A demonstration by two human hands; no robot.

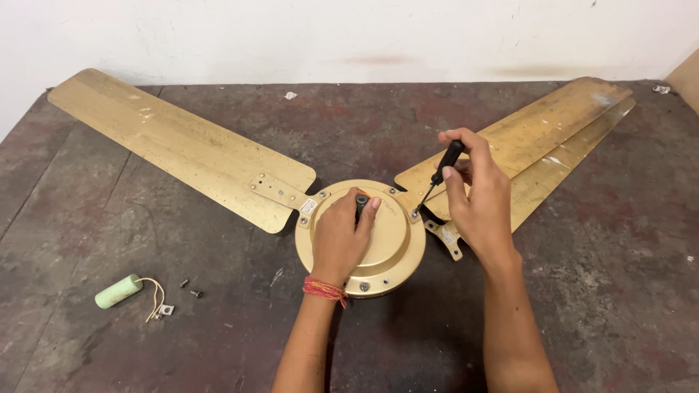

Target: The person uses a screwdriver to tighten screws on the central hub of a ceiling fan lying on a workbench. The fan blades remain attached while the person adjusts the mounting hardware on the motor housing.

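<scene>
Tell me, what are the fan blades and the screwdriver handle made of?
The fan blades look like thin painted metal: flat, gold-tan, scuffed, with screws through them. The screwdriver handle, gripped by the right hand, looks like black plastic or rubber; the picture cannot settle which.

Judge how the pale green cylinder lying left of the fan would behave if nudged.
The green cylinder lies on its round side, so it would probably roll. Its thin wires look floppy and may drag. It seems light for its size.
</scene>
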